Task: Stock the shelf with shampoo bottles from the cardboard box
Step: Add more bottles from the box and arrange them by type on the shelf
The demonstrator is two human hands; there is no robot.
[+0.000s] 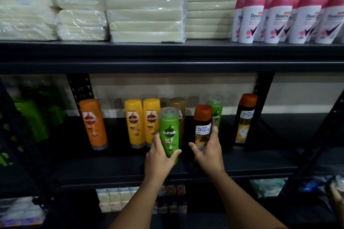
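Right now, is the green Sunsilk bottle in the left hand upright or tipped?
Upright: the green Sunsilk bottle has its cap on top, label reading level, gripped low by the left hand.

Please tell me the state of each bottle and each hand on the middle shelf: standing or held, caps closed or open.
green Sunsilk bottle: upright, cap closed, held by left hand.
black Safi Shayla bottle: upright, cap closed, held by right hand.
orange Sunsilk bottle: standing, free.
two yellow Sunsilk bottles: standing side by side.
second Safi Shayla bottle: standing, free.
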